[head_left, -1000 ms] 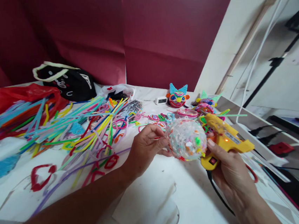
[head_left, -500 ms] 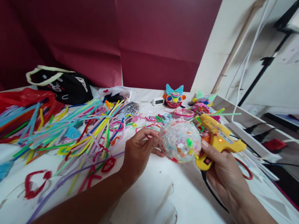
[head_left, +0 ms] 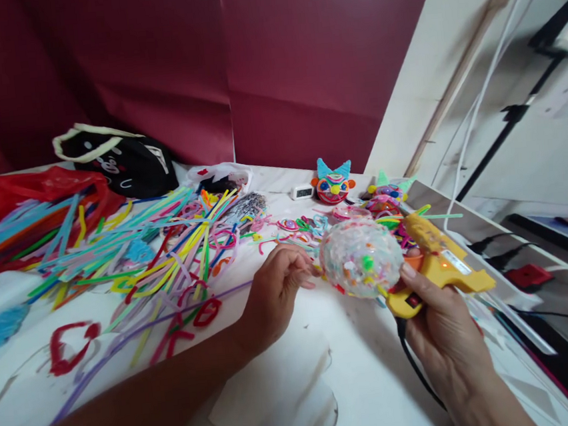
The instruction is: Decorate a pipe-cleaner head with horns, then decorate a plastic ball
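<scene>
My right hand (head_left: 445, 325) is wrapped round a yellow hot glue gun (head_left: 445, 268), whose black cord hangs below. Against the gun's left side, at the same hand's fingertips, is a clear ball (head_left: 353, 253) covered in whitish lumps, with green, orange, yellow and red bits on it. The right fingers behind the ball are mostly hidden. Just left of the ball, my left hand (head_left: 281, 290) has its fingers curled together in a pinch. Whatever may be between those fingertips is too small to make out.
Loose pipe cleaners (head_left: 166, 244) cover the table's left side, beside a red plastic bag (head_left: 45, 186) and a black bag (head_left: 126, 168). Behind the ball stand a small digital clock (head_left: 302, 192) and a blue-eared face ornament (head_left: 332, 185). Plugs and cables (head_left: 499, 259) lie at right.
The ball and glue gun have moved to the right with my right hand. My left hand's fingertips, formerly at the ball's edge, are now slightly away from it, drawn closer together.
</scene>
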### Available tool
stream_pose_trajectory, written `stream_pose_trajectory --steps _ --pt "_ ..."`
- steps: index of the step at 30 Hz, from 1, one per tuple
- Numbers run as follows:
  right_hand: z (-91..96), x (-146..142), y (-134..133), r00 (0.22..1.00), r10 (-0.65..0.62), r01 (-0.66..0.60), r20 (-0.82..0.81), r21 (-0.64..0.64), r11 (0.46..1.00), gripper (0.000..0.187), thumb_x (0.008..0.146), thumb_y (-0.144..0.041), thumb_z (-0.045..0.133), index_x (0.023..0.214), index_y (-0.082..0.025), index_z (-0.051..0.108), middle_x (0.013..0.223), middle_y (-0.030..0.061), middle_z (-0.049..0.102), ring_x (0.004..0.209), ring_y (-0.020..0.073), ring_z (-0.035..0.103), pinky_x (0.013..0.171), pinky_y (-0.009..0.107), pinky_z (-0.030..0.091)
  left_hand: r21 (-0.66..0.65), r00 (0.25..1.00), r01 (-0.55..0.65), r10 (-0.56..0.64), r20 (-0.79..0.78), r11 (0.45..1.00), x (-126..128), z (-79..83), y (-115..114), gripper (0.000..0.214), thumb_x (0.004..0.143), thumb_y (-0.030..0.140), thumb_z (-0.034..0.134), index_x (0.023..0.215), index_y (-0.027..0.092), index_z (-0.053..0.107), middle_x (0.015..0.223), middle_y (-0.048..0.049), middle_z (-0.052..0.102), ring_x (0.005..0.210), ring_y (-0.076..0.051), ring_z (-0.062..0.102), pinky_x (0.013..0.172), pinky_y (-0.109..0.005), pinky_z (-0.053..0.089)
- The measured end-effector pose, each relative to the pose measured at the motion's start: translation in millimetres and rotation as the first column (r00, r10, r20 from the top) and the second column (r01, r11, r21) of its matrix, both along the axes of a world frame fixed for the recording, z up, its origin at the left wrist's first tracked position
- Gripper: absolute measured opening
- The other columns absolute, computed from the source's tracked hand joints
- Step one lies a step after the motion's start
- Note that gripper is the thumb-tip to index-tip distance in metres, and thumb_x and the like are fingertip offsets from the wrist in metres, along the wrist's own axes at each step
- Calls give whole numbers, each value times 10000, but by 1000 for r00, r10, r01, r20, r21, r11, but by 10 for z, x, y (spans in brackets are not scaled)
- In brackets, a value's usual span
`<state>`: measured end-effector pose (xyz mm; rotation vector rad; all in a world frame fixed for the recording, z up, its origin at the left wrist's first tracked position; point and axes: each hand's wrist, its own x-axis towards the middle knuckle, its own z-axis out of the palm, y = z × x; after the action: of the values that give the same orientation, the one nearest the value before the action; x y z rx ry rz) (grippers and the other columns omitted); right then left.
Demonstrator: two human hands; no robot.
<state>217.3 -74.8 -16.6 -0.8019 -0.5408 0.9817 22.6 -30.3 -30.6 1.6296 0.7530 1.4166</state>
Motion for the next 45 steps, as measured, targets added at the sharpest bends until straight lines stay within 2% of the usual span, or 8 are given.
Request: stream_pose_trajectory --steps 4,8,11,16,23,34,41,45 --pt "45 31 -5 998 -12 13 -61 5 1000 401 584 -125 873 933 -209 693 838 -68 678 754 76 655 706 153 574 -104 986 -158 151 -68 982 -82 -42 155 95 869 283 559 856 199 516 721 3 628 643 -155 642 591 -278 556" --pt "45 -7 -32 1000 2 -1 -22 14 1000 474 569 -131 884 999 -203 698 860 -53 684 698 71 631 656 151 556 129 919 -339 358 -167 932 -139 12 167 207 782 241 694 972 205 622 1004 -32 681 959 -187 647 840 -287 509" --pt "24 -51 -47 999 41 -42 35 34 999 481 576 -132 879 1014 -213 698 815 -58 663 641 67 595 641 165 539 297 904 -265 344 -256 917 -128 101 18 118 914 243 546 905 199 655 861 -17 694 831 -150 647 809 -261 482" --pt "7 -145 -83 992 86 -89 94 20 996 463 603 -160 870 1025 -215 689 872 -35 676 704 81 616 681 187 538 532 917 -172 332 -222 829 -67 168 -160 126 837 211 677 956 201 636 885 -23 659 858 -153 624 815 -269 491" --pt "-5 -198 -122 989 116 -114 91 -26 993 564 439 -76 900 949 -197 691 762 -55 656 619 77 611 615 171 532 691 887 -169 414 -205 703 -47 123 -139 94 827 137 687 872 180 616 857 -19 648 828 -139 619 767 -281 500" --pt "-93 -177 -133 962 164 -169 219 3 986 520 576 -166 870 1052 -218 667 892 -1 713 852 182 686 867 343 546 598 910 -123 331 -251 792 -40 110 -140 54 883 130 610 848 165 587 831 -20 609 812 -126 579 762 -259 473" --pt "-109 -177 -130 958 168 -175 232 10 984 559 561 -145 879 1072 -224 666 855 -13 712 812 174 687 842 328 557 353 946 -26 137 -294 935 -35 108 -126 128 912 140 515 790 170 541 787 -11 541 750 -124 517 699 -251 418" --pt "-69 -176 -118 981 117 -123 156 31 992 638 494 -92 897 1070 -235 665 876 -32 698 727 110 659 733 230 571 106 983 71 -52 -175 992 -51 100 -80 130 899 232 536 782 175 532 752 -4 528 730 -137 508 700 -275 405"
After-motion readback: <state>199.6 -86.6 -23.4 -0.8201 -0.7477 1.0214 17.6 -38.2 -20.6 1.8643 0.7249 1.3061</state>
